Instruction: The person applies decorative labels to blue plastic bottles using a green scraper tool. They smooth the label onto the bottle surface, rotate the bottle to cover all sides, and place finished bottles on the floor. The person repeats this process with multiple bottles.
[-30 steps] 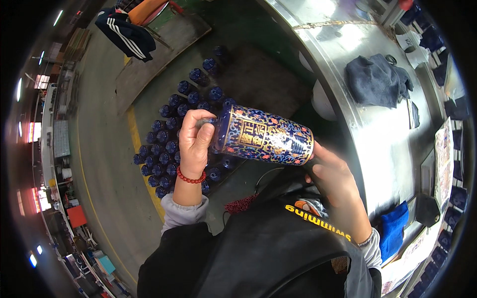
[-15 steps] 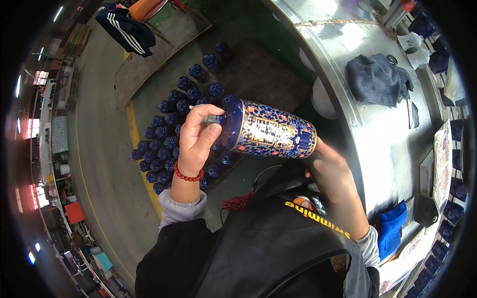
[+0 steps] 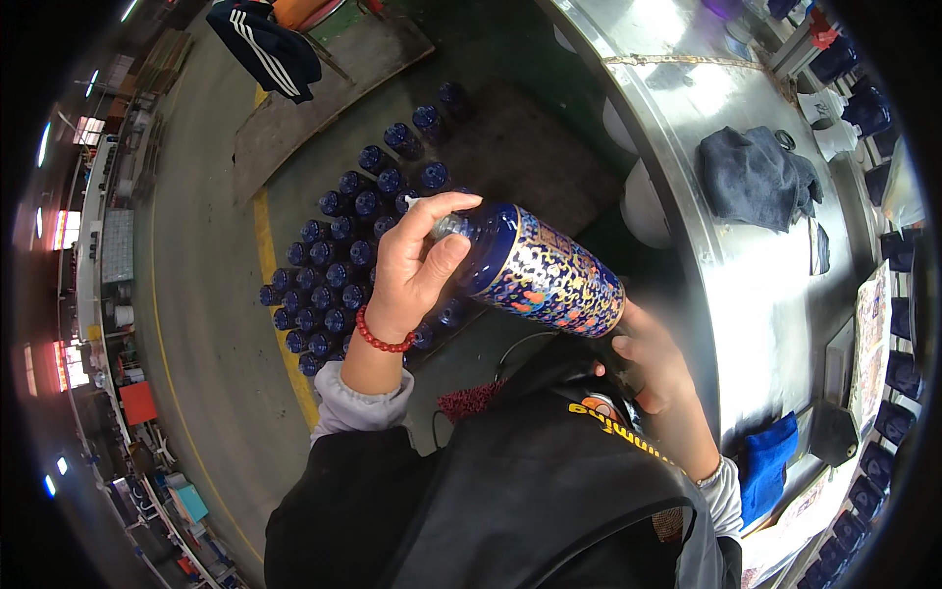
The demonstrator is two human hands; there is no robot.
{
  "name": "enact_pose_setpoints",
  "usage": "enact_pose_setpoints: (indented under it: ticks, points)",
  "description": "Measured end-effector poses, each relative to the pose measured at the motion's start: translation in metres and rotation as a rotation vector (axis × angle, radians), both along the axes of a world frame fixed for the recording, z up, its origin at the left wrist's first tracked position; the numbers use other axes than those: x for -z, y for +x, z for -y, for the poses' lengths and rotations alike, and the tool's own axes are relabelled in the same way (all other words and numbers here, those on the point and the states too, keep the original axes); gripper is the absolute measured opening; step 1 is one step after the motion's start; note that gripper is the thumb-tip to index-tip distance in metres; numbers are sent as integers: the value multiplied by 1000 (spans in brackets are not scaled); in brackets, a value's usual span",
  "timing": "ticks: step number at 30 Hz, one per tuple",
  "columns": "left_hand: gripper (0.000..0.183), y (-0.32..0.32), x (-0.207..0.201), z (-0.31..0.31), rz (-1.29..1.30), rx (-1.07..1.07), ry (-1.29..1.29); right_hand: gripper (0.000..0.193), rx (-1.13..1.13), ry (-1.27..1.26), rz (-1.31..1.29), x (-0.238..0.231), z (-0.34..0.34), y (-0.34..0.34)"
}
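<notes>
Bottle: I am holding a dark blue bottle (image 3: 535,270) with a bright, busy pattern of gold, orange and blue on its side. It is lying on its side in the air, between my two hands, above my lap and the floor.
Left hand: my left hand (image 3: 412,275) is gripping the neck end, with fingers curled over the top and my thumb pressing on the shoulder.
Right hand: my right hand (image 3: 653,358) is cupping the bottom end from below. It is partly hiding behind the bottle, but it is closing on the base.
How it feels, I think: it is looking hard and shiny, like glass or glazed pot, so I am guessing it is slippery, a bit heavy, and it could break if it falls.
Where to hold: I am thinking the thin neck and the flat base are the best spots, one hand on each.
Other bottles: many blue bottles (image 3: 334,265) are standing close together on the floor (image 3: 196,294), below my left hand.
Table: a shiny metal table (image 3: 746,285) is sitting at my right, with a dark cloth (image 3: 751,177) and a blue cloth (image 3: 765,461) on it.
</notes>
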State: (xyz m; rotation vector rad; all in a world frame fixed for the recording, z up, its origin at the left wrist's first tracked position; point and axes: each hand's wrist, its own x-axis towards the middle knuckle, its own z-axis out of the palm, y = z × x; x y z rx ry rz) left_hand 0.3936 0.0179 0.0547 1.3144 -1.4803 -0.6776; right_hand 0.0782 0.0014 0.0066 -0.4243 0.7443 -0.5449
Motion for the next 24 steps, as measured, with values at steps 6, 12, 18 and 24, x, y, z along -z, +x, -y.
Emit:
enact_pose_setpoints:
  ticks: [6, 12, 18, 24]
  points:
    - [30, 5, 4, 0, -106, 20, 124, 58, -15, 12, -4, 1, -1, -3]
    - [23, 6, 10, 4, -108, -86, 205, 58, -78, -80, -87, -11, -1, 3]
    - [21, 6, 21, 12, -97, -180, 158, 55, -123, -64, -70, -27, -1, 2]
    - [27, 8, 39, 11, -493, -33, 222, 52, -91, -128, -66, -29, 0, -3]
